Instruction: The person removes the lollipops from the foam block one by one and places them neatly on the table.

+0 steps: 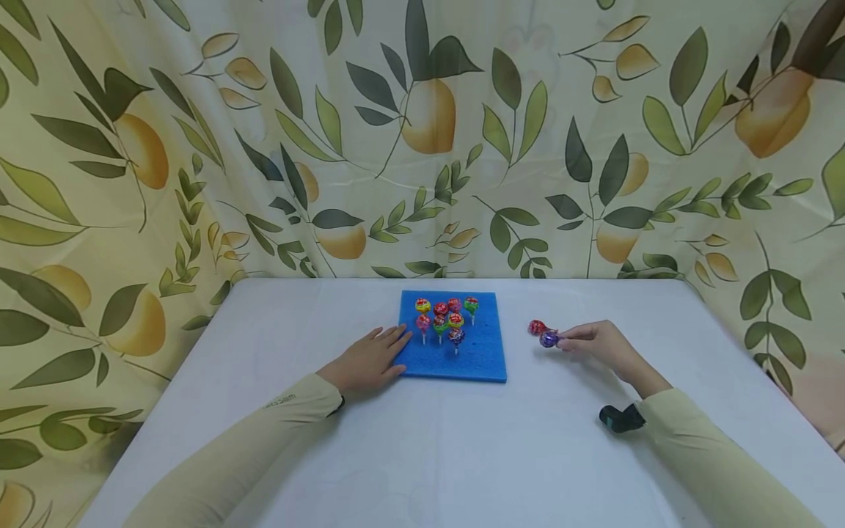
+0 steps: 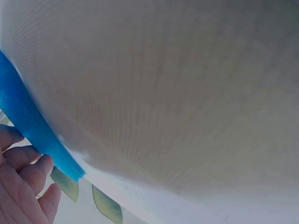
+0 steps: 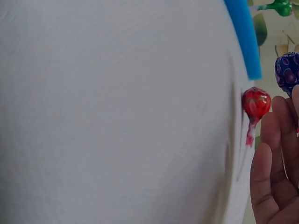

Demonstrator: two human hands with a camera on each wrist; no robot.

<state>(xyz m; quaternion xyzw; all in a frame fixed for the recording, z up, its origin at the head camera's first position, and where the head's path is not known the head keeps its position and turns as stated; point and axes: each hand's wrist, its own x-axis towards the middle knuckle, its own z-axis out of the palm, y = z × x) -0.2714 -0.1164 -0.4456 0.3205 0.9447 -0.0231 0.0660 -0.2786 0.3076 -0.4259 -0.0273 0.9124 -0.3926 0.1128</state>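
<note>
A blue foam board (image 1: 485, 352) lies flat on the table, with several wrapped lollipops (image 1: 440, 309) standing upright in its upper part. My left hand (image 1: 370, 361) rests on the board's left edge with its fingers extended. To the right of the board, my right hand (image 1: 604, 348) pinches a purple-wrapped lollipop (image 1: 549, 339) close under its head. In the right wrist view that lollipop (image 3: 287, 72) is held clear of the table. Just beyond it a red-wrapped lollipop (image 1: 537, 327) lies on the table.
The table has a white cover (image 1: 462, 455). A curtain (image 1: 396, 183) printed with fruit and leaves hangs behind and at the sides. A black wrist device (image 1: 620, 419) sits below the right cuff.
</note>
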